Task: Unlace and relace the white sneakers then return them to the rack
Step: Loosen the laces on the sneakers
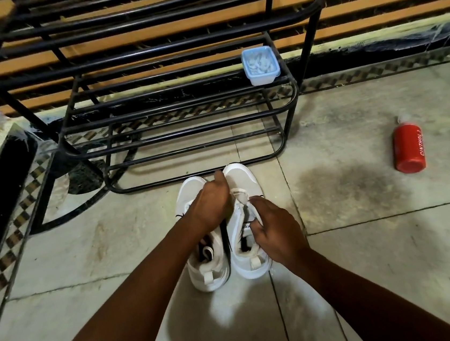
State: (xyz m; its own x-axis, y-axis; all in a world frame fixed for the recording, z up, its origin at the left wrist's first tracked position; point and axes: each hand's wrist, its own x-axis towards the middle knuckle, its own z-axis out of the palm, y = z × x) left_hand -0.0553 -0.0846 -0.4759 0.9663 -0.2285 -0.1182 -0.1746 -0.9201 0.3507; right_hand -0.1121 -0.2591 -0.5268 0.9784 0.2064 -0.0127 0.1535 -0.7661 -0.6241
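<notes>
Hands: left (210,200) curled over right sneaker (245,224) | right (275,229) pinching lace (242,195)

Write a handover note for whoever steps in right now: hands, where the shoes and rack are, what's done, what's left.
Left hand: fingers curled, working at the lace area of the right sneaker; what it pinches is hidden.
Right hand: grips the same sneaker at its tongue and collar.
Both sneakers stand side by side on the floor, toes toward the black rack; the left sneaker is untouched now.
Done: shoes are off the rack. The lacing state is mostly hidden by the hands.
Left: finish lacing both, then set them on the rack.
</notes>
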